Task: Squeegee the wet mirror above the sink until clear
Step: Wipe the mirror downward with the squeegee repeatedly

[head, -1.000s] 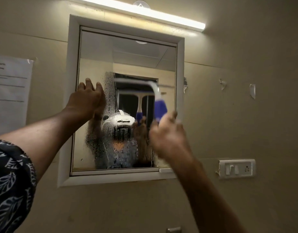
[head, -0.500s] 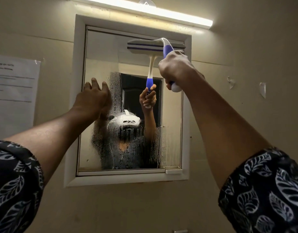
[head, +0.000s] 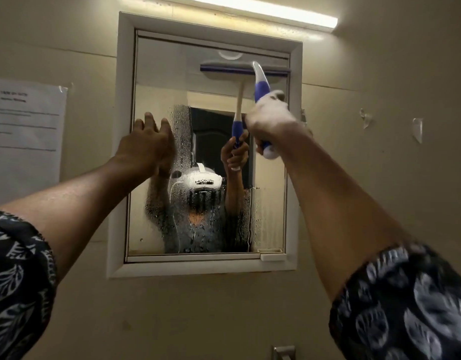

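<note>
The squeegee [head: 261, 87] lies against the mirror's [head: 159, 63] upper right, with the right grip [head: 272, 120] just below. The left grip [head: 149, 146] rests on the mirror's left edge. A paper [head: 24, 131] hangs farther left.

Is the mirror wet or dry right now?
Mostly wet: droplets and streaks cover the mirror across its middle and lower glass; the top band around the squeegee looks clear.

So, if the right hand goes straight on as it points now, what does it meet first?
Probably the top of the mirror frame: the right hand points the squeegee upward, blade close below it. Depth is unclear.
</note>
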The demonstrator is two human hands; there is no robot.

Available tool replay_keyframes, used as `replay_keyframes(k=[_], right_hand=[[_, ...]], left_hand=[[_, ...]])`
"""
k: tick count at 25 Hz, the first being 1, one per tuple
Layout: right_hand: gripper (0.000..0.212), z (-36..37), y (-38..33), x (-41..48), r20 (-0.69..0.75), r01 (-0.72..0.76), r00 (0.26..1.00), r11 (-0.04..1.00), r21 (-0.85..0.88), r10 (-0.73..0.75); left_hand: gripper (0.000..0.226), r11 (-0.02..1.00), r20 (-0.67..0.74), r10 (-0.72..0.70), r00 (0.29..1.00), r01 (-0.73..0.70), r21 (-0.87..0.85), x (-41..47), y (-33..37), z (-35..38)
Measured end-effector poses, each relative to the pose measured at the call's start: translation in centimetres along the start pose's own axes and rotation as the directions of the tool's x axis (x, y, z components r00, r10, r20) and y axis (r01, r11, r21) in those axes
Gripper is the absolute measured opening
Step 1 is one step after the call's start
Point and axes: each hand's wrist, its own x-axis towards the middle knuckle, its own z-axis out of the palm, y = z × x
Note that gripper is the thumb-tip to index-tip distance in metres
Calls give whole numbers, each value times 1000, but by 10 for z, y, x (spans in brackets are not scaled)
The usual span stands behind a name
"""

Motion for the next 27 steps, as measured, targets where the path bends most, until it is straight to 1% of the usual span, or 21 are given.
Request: replay_keyframes(k=[2, 4, 7, 10, 12, 15, 18, 21, 24, 27], right_hand=[[38, 14, 22, -23, -4, -42, 999, 997, 67, 42], [42, 36, 55, -55, 7, -47, 999, 998, 45, 47], [39, 53, 78, -78, 12, -53, 999, 998, 16, 53], [36, 57, 94, -100, 47, -63, 997, 998, -26, 65], [33, 57, 105, -120, 66, -88, 994, 994, -67, 93], [28, 59, 116, -148, 111, -123, 984, 981, -150, 141], [27, 56, 117, -160, 157, -142, 974, 981, -131, 162], [23, 41, 103, -153, 135, -89, 986, 994, -58, 96], [22, 27, 69, -131, 96, -25, 995, 1000, -7, 26], [22, 20, 29, -97, 40, 101, 994, 994, 33, -102]], left_hand=[[107, 1000, -2, 10, 1000, -10, 1, 1, -2, 0], [107, 1000, 1, 16, 1000, -16, 3, 1, -4, 0], [105, 999, 2, 36, 999, -36, 5, 0, -9, -4], [90, 998, -11, 68, 998, -68, 12, 0, -16, -11], [84, 997, -9, 81, 997, -81, -5, 0, -20, -14], [86, 995, -24, 96, 995, -97, -32, -3, -26, -18], [90, 995, -44, 83, 996, -85, -46, -7, -32, -21], [96, 996, -39, 59, 998, -61, -62, -9, -41, -25], [106, 997, -36, 57, 998, -59, -53, -10, -55, -28], [120, 999, -5, 30, 1000, -30, -17, -9, -66, -29]])
